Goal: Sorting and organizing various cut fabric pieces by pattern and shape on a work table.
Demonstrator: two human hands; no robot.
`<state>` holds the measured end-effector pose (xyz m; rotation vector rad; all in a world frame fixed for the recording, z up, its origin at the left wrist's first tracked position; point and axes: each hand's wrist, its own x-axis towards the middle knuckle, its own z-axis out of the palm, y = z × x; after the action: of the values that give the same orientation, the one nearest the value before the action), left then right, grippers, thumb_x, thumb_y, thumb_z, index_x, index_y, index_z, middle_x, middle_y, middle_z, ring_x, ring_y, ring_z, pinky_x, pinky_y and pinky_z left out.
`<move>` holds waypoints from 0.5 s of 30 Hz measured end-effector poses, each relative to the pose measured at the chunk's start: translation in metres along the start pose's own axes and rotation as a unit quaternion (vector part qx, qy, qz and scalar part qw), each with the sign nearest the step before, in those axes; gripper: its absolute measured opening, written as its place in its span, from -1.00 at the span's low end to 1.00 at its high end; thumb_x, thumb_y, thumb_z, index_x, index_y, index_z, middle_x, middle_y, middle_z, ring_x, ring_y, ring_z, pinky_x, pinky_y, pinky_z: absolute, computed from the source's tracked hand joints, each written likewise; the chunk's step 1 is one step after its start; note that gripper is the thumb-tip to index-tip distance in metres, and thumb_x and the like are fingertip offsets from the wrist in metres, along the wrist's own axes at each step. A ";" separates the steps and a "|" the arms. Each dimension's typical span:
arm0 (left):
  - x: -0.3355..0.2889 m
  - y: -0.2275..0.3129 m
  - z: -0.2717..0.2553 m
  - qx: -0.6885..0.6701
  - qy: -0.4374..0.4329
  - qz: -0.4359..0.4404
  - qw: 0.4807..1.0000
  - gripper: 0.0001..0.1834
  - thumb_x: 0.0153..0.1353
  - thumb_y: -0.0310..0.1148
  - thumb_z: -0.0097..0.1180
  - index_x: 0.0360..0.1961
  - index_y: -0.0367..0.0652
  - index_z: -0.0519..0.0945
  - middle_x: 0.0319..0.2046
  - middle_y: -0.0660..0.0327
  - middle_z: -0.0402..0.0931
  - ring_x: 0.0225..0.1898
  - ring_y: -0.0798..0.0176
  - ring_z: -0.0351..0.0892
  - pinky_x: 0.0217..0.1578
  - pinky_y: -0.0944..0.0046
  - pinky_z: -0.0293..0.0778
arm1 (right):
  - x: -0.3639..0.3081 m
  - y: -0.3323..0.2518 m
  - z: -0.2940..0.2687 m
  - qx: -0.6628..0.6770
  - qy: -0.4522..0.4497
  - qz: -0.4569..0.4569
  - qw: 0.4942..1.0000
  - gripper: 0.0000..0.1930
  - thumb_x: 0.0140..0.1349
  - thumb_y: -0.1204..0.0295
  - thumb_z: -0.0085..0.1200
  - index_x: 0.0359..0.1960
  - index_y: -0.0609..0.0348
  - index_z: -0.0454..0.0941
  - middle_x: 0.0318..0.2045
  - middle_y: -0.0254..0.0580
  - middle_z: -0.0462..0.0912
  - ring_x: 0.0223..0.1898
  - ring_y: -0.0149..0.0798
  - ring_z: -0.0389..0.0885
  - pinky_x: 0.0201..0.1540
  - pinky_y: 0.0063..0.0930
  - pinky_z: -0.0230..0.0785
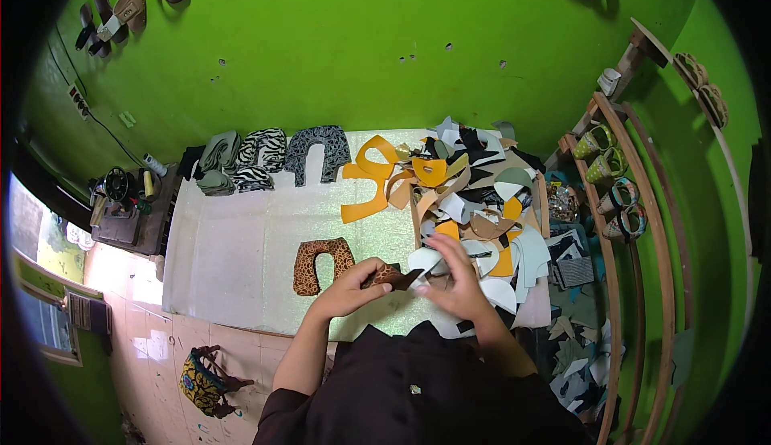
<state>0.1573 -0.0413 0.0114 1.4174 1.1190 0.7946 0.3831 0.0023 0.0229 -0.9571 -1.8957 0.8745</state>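
Note:
My left hand (357, 288) is closed on a bent leopard-print shoe upper piece (387, 276) with a dark underside, its pointed end turned to the right. Close by that end, my right hand (456, 280) has its thumb and fingers apart. A pale piece (423, 261) shows beside the right fingers; whether they touch it is unclear. To the left of my hands, a U-shaped stack of leopard-print uppers (305, 272) lies on the white table (233, 260).
Along the table's back lie grey-green (218, 156), zebra-print (263, 149) and dark patterned upper stacks (297, 156). Orange cut-outs (365, 208) and a heap of scraps (482, 196) cover the right side. A wooden rack (642, 228) with sandals stands right; a patterned bag (203, 381) rests on the floor.

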 end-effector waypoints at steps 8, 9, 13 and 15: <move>-0.017 -0.009 -0.020 -0.017 0.176 0.097 0.980 -0.69 0.14 -0.33 0.11 -0.09 -0.19 0.54 -0.28 0.21 0.44 -0.20 0.31 0.41 -0.16 0.35 0.30 | 0.003 0.007 0.042 0.068 -0.106 0.112 0.986 -0.87 0.11 0.38 0.14 -0.39 0.17 0.55 -0.53 -0.22 0.60 -0.45 -0.31 0.54 0.03 -0.30 0.18; -0.021 -0.016 -0.025 -0.021 0.219 0.088 0.971 -0.73 0.15 -0.38 0.10 -0.12 -0.20 0.56 -0.30 0.22 0.43 -0.23 0.33 0.41 -0.19 0.37 0.32 | 0.002 0.011 0.045 0.114 -0.089 0.164 0.976 -0.88 0.10 0.41 0.15 -0.37 0.18 0.55 -0.50 -0.20 0.60 -0.43 -0.32 0.54 -0.05 -0.37 0.28; -0.041 -0.037 -0.050 -0.140 0.380 0.022 0.914 -0.78 0.13 -0.47 0.12 -0.18 -0.28 0.55 -0.33 0.29 0.40 -0.32 0.48 0.38 -0.28 0.50 0.31 | 0.000 0.016 0.060 0.277 -0.058 0.235 0.930 -0.86 0.13 0.50 0.11 -0.32 0.32 0.51 -0.41 -0.21 0.58 -0.35 -0.50 0.51 -0.28 -0.61 0.37; -0.049 -0.046 -0.067 -0.149 0.419 -0.023 0.895 -0.76 0.09 -0.45 0.17 -0.19 -0.26 0.54 -0.31 0.21 0.43 -0.31 0.39 0.41 -0.24 0.44 0.33 | -0.001 0.011 0.071 0.285 -0.054 0.236 0.927 -0.85 0.16 0.52 0.08 -0.27 0.35 0.51 -0.41 -0.26 0.58 -0.33 -0.54 0.49 -0.28 -0.62 0.35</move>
<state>0.0702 -0.0664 -0.0162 0.7679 1.5700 1.5468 0.3244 -0.0083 -0.0163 -1.0149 -1.3651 1.6814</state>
